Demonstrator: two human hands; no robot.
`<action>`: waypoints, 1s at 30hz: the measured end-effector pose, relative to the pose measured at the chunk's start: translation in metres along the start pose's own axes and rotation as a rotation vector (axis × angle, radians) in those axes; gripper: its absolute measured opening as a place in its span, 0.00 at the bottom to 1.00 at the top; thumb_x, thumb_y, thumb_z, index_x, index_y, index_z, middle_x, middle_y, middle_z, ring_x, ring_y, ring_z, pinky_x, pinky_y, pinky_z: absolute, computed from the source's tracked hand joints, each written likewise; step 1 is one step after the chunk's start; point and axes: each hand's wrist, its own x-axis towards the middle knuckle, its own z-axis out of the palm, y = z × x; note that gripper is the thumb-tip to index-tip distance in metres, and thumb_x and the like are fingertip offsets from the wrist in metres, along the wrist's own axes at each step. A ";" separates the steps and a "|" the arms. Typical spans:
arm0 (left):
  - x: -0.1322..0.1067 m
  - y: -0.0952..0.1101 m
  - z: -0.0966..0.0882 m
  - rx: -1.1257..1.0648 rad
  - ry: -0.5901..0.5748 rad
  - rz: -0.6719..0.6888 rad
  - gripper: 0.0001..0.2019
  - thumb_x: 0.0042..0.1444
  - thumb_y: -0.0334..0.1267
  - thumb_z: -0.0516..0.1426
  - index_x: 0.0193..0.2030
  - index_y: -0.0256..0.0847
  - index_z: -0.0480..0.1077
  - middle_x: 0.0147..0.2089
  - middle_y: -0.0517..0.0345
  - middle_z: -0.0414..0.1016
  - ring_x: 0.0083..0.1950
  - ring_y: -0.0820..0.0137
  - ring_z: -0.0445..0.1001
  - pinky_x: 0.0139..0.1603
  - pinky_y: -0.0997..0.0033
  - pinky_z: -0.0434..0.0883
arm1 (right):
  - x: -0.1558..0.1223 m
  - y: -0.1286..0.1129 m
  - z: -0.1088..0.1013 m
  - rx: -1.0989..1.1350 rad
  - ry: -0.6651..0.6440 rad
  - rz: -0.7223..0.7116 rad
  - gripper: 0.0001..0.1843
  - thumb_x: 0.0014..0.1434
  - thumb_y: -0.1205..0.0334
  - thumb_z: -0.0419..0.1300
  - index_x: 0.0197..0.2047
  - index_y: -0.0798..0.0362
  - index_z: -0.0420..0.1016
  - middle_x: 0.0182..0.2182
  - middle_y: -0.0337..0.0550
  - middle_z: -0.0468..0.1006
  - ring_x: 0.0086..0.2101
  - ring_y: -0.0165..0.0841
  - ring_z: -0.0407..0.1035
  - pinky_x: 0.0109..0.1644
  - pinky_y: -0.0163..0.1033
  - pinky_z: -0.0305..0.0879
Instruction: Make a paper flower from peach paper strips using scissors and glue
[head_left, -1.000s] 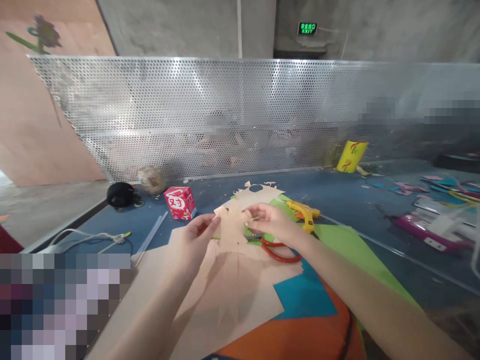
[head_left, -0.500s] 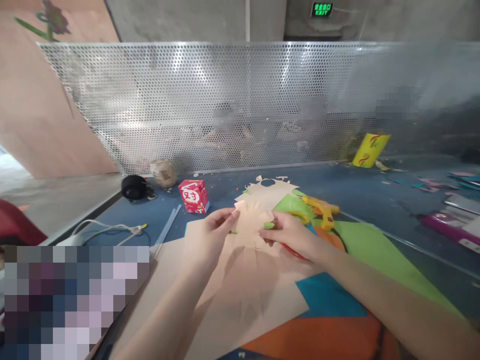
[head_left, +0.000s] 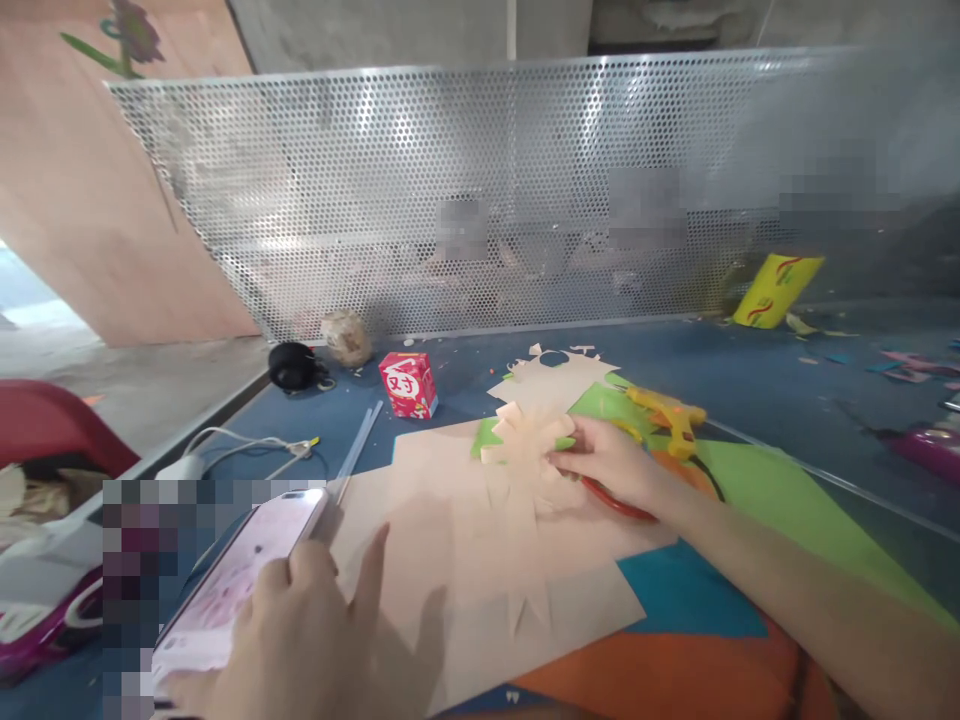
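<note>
A pale peach paper flower (head_left: pixel 529 440), with cut petals and a strip running down from it, is above the peach paper sheet (head_left: pixel 420 520). My right hand (head_left: pixel 611 460) pinches its right edge between thumb and fingers. Red scissors-like handles (head_left: pixel 622 503) show just under that hand; whether it also holds them I cannot tell. My left hand (head_left: pixel 300 625) is at the lower left over a lit phone (head_left: pixel 247 575), its fingers spread and thumb apart. Contact with the screen is not clear.
Beyond the flower lies a cut paper scrap (head_left: pixel 551 378). A yellow glue gun (head_left: pixel 671 412) rests to the right on orange and green sheets. A red box (head_left: pixel 409 385), glue sticks (head_left: pixel 358 445) and a white cable (head_left: pixel 255 440) are left. A perforated metal screen (head_left: pixel 450 200) stands behind.
My left hand has let go of the paper flower and moved down left to the phone. My right hand still holds the flower. The view has shifted slightly.
</note>
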 end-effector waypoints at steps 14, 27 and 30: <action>0.032 0.057 0.008 -0.169 -0.148 0.432 0.05 0.51 0.36 0.50 0.35 0.44 0.64 0.34 0.55 0.71 0.35 0.65 0.72 0.33 0.68 0.67 | 0.001 0.008 -0.007 0.119 -0.001 -0.039 0.10 0.47 0.61 0.63 0.30 0.52 0.64 0.27 0.39 0.70 0.26 0.27 0.64 0.28 0.35 0.60; 0.025 0.080 -0.015 -0.839 -0.318 0.013 0.14 0.37 0.40 0.62 0.35 0.44 0.72 0.26 0.61 0.71 0.22 0.74 0.67 0.16 0.78 0.63 | 0.015 0.003 -0.025 0.108 0.154 -0.074 0.12 0.42 0.63 0.63 0.29 0.53 0.65 0.24 0.37 0.71 0.21 0.25 0.63 0.24 0.33 0.61; 0.023 0.079 -0.020 -0.887 -0.310 -0.033 0.14 0.35 0.39 0.63 0.33 0.44 0.72 0.27 0.60 0.71 0.26 0.72 0.69 0.15 0.79 0.62 | 0.019 -0.001 -0.033 0.170 0.297 -0.162 0.12 0.42 0.61 0.63 0.30 0.53 0.65 0.22 0.35 0.69 0.19 0.24 0.61 0.22 0.33 0.59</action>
